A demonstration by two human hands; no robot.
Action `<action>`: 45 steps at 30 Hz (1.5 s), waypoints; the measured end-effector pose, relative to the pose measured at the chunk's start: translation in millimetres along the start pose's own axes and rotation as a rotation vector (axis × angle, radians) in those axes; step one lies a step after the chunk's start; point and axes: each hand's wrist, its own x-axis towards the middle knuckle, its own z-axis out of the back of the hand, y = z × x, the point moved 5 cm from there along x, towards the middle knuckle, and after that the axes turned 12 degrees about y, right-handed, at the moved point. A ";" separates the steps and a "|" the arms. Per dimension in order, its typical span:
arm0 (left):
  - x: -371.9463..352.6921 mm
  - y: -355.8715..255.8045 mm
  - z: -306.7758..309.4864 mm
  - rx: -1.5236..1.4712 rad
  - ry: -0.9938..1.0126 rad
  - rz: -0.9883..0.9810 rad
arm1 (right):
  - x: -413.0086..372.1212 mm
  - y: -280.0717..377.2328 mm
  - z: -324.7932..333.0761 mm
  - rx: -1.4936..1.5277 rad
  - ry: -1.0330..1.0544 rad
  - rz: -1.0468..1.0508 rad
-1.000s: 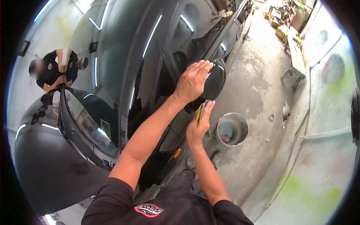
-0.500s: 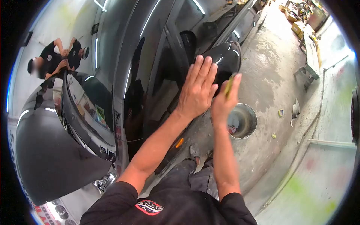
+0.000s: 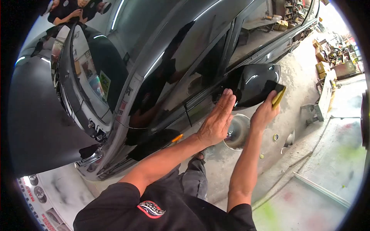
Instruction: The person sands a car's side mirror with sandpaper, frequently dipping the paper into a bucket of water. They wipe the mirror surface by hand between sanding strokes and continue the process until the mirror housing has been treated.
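Observation:
A glossy black side mirror (image 3: 256, 81) sticks out from the door of a black car (image 3: 165, 82). My left hand (image 3: 216, 122) lies stretched out, fingers straight, its fingertips right at the mirror's inner end near the door. At the mirror's outer end, my right hand (image 3: 265, 110) grips a thin yellow-and-dark pad (image 3: 279, 97) between thumb and fingers. The pad's dark face is turned toward the mirror, and its yellow side faces outward. Below the mirror, between my forearms, a round metal bucket (image 3: 237, 134) stands on the floor, partly hidden by my left hand.
An orange side marker (image 3: 177, 138) sits on the car's fender. A roll of tape (image 3: 275, 137) lies on the concrete floor. Farther right are a bench (image 3: 322, 104) and cardboard boxes (image 3: 322, 68), with cluttered parts behind. The raised hood (image 3: 42, 127) is at left.
My view has swung, bringing more of the mirror and car side into sight. My right hand has moved out to the mirror's outer end with the pad; my left stays by its inner end.

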 end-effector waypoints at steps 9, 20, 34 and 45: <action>-12.1 8.5 7.4 -0.110 -0.035 0.074 | -81.6 64.9 -38.8 -0.614 0.155 0.868; -16.7 16.4 13.3 -0.205 -0.077 0.064 | -56.6 94.8 -44.3 -0.794 0.245 0.967; 40.1 31.0 29.4 -0.298 -0.113 0.042 | -30.6 118.2 -30.1 -0.576 0.358 0.817; -36.1 32.5 -2.0 -0.237 -0.031 0.242 | -55.7 193.8 -51.0 -1.343 0.891 1.044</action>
